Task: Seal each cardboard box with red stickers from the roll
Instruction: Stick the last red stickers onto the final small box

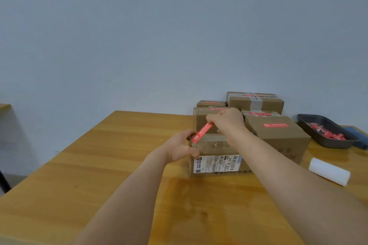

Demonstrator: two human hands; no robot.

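Here, hands (207, 135) pinch a red sticker (202, 132) over a box (216, 162) on the wooden table (99, 165) by a grey wall (159, 36).

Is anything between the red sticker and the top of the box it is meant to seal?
Nothing visible. The right hand pinches the red sticker's far end; its near end is at the front box's top left corner, beside the left hand holding that corner.
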